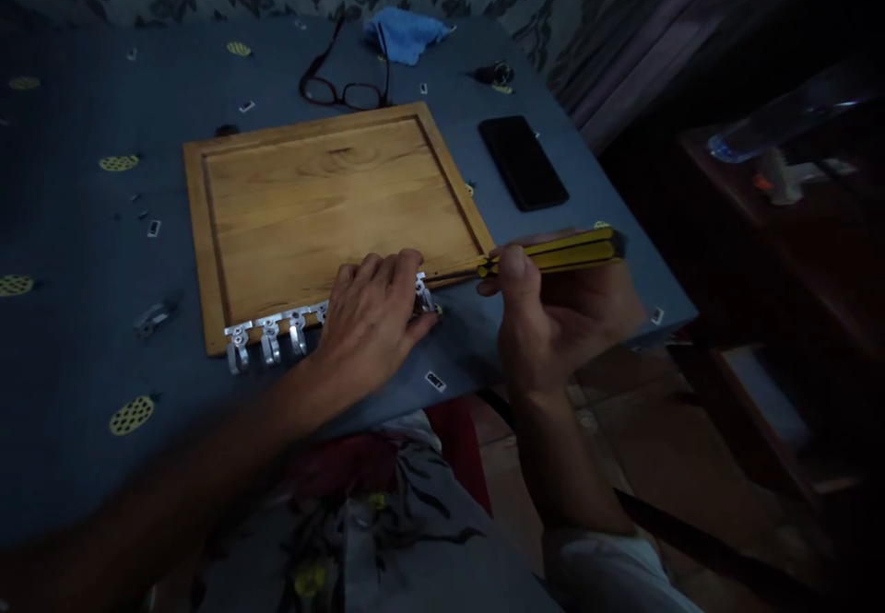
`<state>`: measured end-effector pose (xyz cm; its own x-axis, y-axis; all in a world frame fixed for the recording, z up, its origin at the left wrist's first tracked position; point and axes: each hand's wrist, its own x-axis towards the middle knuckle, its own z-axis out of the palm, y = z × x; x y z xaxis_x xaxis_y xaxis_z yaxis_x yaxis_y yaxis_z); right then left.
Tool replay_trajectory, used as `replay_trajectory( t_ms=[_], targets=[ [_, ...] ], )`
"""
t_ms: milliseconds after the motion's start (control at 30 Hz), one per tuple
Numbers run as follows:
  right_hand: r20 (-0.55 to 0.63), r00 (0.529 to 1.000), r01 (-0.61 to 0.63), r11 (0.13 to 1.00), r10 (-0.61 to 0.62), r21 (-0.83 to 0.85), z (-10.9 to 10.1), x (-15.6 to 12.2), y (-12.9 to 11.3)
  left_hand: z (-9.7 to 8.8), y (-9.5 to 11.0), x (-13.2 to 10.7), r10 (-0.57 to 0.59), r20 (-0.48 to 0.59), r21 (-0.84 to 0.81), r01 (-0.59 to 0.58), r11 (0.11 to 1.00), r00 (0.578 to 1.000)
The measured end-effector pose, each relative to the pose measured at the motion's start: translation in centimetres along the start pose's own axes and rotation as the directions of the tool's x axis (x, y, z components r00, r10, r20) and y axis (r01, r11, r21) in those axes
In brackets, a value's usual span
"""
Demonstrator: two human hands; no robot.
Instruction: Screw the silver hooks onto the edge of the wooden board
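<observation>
A shallow wooden panel (332, 217), honey-coloured and rectangular with a raised frame, lies flat on a table covered by a grey-blue cloth printed with yellow pineapples (69, 207); a row of shiny silver metal hooks (270, 346) runs along its near edge, the curved parts projecting toward the person. At the right, a transparent cylindrical vessel (788, 120) lies on a dark brown side surface (747, 184); its contents cannot be made out in the dim light. The left hand (366, 318) arches palm-down across the near edge, covering the middle of the row, index finger above and thumb below the rightmost hook; whether it grips this hook or merely rests against it cannot be told. The right hand (553, 318), thumb uppermost, is closed around a screwdriver with a yellow-and-black handle (567, 252), held nearly level, its thin shaft pointing left along the near edge toward the rightmost hook; contact at the tip is unclear. Beyond the right hand lies a black rectangular smartphone (524, 163); dark-framed eyeglasses (340, 100) stand just behind the panel, near a crumpled bright-blue cloth (407, 37).
</observation>
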<state>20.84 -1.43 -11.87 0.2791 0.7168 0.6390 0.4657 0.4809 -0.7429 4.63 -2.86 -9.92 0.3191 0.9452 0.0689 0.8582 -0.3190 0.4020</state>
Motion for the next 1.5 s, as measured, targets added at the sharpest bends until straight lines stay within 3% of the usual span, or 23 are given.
replay_trajectory(
  t_ms=[233,433,633,767,867,1100,1500],
  targets=[
    [0.081,0.997,0.010,1.000,-0.012,0.022,0.0,0.2,0.4,-0.3,0.1,0.1,-0.003,0.045,0.013,0.002,1.000,0.999],
    [0.159,0.986,0.048,0.998,-0.052,0.027,-0.4,0.7,-0.4,-0.1,0.0,0.0,0.006,0.022,0.015,-0.007,1.000,1.000],
    [0.449,0.893,-0.106,0.982,0.025,0.156,-1.8,2.5,-1.6,-0.1,0.0,0.0,0.007,0.024,0.006,-0.007,1.000,1.000],
    [0.547,0.835,-0.192,0.963,0.059,0.189,-2.7,3.3,-2.0,-0.2,0.1,0.1,-0.004,0.041,0.004,0.004,1.000,0.999],
    [0.532,0.844,-0.189,0.963,0.059,0.193,-2.9,3.4,-1.7,-0.2,0.1,0.1,-0.005,0.039,0.003,0.005,1.000,0.999],
    [0.391,0.920,-0.090,0.986,0.030,0.137,-2.0,2.5,-0.5,0.0,0.1,0.0,-0.003,0.018,0.005,0.003,1.000,1.000],
    [0.354,0.935,0.025,1.000,-0.025,0.005,-2.2,2.2,-0.5,-0.3,0.1,0.1,0.004,0.033,0.020,-0.005,1.000,0.999]
  ],
)
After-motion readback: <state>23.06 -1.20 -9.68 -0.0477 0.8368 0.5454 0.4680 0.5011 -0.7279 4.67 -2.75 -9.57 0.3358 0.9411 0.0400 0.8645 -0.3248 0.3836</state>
